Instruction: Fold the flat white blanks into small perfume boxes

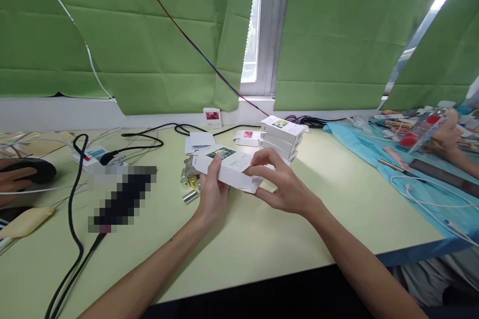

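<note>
A white box (228,163) with a green picture on its top is held over the table. My left hand (212,192) grips its left part, thumb on the top face. At the box's right end, the fingers of my right hand (279,182) are bent around the end flap, thumb below. Behind my right hand stands a stack of similar white boxes (282,134). Small glass bottles (187,174) and a silver cylinder (190,196) lie left of my left hand. White cartons (200,140) lie behind the held box.
A small box with a red picture (212,117) stands by the wall. Black cables and a power strip (98,155) are at the left, near another person's hand on a mouse (37,170). At the right, a blue sheet (359,152) bears cables, a phone and a person's hand.
</note>
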A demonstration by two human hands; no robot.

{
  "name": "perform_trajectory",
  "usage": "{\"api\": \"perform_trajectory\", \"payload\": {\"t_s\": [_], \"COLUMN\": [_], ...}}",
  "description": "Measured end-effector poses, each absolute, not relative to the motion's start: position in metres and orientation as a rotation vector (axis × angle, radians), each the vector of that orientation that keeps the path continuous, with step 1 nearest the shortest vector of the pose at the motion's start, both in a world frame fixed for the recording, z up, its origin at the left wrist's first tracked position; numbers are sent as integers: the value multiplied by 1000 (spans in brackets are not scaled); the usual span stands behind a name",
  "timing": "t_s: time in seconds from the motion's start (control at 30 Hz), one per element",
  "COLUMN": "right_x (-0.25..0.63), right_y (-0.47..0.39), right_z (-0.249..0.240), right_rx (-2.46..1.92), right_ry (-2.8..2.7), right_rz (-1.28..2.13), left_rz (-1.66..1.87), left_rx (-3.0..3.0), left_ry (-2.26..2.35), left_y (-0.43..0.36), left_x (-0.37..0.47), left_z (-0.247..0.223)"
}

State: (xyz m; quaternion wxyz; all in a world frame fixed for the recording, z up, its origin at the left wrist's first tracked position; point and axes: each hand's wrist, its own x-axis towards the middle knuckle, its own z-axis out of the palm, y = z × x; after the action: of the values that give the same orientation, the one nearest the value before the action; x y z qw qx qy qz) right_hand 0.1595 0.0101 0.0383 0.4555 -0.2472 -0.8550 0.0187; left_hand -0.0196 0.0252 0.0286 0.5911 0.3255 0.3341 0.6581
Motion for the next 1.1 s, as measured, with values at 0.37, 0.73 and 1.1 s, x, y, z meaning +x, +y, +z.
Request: {"api": "perform_trajectory", "payload": {"t_s": [0.37, 0.73, 1.1], "right_x": [160, 160, 161], "right_y": [10, 10, 9], "right_z": [38, 39, 41], "right_rx": [-611, -521, -589], "right_ry": [-2085, -2113, -2126], "right_rz": [84, 80, 82], "left_rz": [1560, 1555, 1563], "left_rx": [764, 814, 787], "left_ry": [781, 766, 756], "left_y": [23, 24, 23], "left_x": [-17, -19, -18], "left_z": [34, 36, 34]}}
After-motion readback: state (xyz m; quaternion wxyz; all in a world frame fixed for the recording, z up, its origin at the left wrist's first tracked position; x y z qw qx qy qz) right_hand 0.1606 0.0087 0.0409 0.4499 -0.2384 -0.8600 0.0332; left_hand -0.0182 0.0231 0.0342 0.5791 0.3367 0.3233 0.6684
